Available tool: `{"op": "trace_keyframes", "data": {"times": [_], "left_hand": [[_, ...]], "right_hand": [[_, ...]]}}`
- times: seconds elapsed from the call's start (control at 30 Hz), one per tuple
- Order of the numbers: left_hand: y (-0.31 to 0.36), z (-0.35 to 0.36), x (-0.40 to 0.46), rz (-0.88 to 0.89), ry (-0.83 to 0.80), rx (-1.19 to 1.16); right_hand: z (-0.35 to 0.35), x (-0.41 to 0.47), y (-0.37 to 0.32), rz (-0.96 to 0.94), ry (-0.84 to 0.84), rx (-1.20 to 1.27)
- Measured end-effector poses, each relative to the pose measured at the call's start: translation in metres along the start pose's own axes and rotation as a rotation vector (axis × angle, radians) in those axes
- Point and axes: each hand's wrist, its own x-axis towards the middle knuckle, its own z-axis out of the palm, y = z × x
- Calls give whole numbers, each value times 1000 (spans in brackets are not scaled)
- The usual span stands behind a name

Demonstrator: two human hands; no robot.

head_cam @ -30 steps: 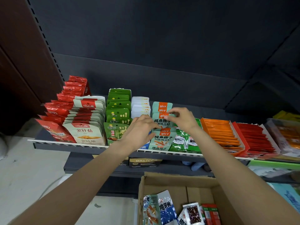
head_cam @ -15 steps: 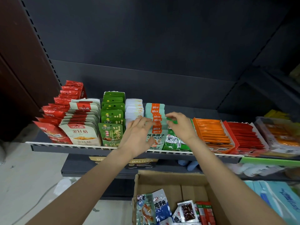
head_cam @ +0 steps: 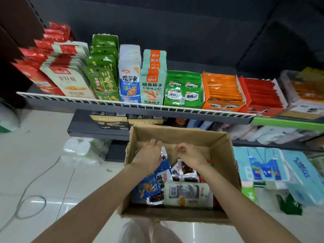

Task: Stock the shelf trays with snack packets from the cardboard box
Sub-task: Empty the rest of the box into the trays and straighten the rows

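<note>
Both hands (head_cam: 149, 157) in box (head_cam: 220, 142), maybe w/ packet (head_cam: 164, 155)

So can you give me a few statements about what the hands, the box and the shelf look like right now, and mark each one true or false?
1. Both hands are down inside the cardboard box. True: the left hand and right hand are over the packets there.
2. The cardboard box is empty. False: it holds several packets, among them a blue packet and a pale packet.
3. The orange tray sits right of the green tray on the shelf. True.
4. The right hand is placing a packet on the shelf. False: it is in the box, fingers curled; what it holds, if anything, is unclear.
5. The box sits on the top shelf. False: it is below, in front of the shelves.
</note>
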Motion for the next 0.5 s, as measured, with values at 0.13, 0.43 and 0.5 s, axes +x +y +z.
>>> {"op": "trace_keyframes", "data": {"times": [0.13,0.43,0.5], "left_hand": [[-5,51,-3,-302,-297,-27],[-12,91,-17,-474,-511,-47],[-6,94,-19,-444,-451,72]], "right_hand": [[43,13,29,147,-147,125],[80,26,34,179,-235,-6],[76,26,35,193,-198,-6]]}}
